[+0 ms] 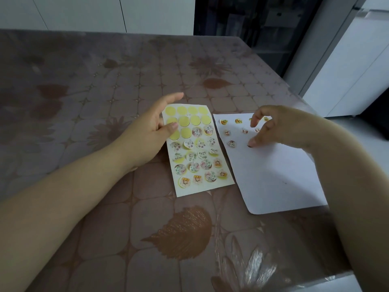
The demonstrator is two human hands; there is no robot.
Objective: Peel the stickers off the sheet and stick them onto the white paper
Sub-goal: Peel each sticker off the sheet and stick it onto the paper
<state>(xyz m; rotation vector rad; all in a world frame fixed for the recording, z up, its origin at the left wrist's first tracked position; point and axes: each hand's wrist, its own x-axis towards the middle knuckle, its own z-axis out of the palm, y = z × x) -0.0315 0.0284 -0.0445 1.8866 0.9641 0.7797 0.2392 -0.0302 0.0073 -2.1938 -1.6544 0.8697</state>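
Observation:
The sticker sheet (207,187) lies on the table, its top rows showing bare yellow circles and its lower rows holding several round cartoon stickers (194,167). My left hand (147,133) holds the sheet's upper left edge, thumb on top and fingers behind it. To the right lies the white paper (273,175), with several small stickers (231,143) stuck across its top part. My right hand (280,127) hovers over the paper's upper area, fingers loosely curled, with one fingertip pressing down on the paper. Whether a sticker lies under that fingertip is hidden.
A brown flower-patterned tablecloth under clear plastic (105,81) covers the table. The table's right edge (299,95) runs close to the paper. White cabinets (347,70) and a dark opening stand beyond the edge.

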